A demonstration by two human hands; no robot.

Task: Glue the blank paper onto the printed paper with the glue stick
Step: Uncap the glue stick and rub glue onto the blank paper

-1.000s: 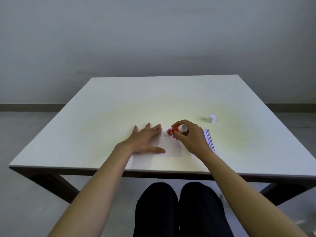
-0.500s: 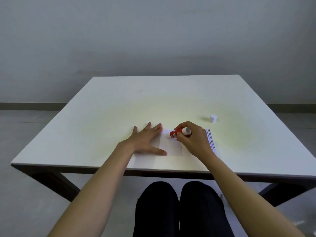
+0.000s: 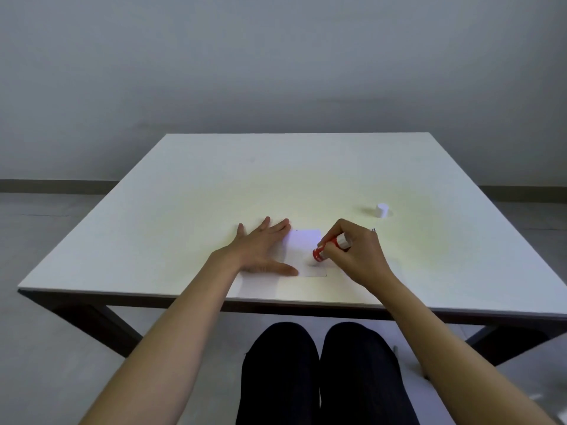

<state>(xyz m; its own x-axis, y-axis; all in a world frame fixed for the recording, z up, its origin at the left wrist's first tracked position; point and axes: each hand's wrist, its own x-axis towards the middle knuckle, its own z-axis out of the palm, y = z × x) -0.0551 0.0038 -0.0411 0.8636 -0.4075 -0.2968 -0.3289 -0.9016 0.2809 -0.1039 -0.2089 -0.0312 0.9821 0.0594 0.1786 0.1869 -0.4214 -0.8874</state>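
Observation:
A small blank white paper (image 3: pixel 303 251) lies near the front edge of the white table (image 3: pixel 276 179). My left hand (image 3: pixel 260 250) rests flat on its left part, fingers spread. My right hand (image 3: pixel 357 256) grips a red glue stick (image 3: pixel 325 250), tilted, with its tip down on the blank paper's right half. The printed paper (image 3: pixel 373 230) lies under my right hand; only a sliver of its text edge shows beyond the knuckles.
The glue stick's white cap (image 3: pixel 382 209) stands upright on the table, back and right of my right hand. My knees (image 3: pixel 319 363) are under the front edge of the table.
My right hand has drawn the glue stick toward me and rightward over the blank paper, from its far edge to the middle right. My left hand has stayed flat in place.

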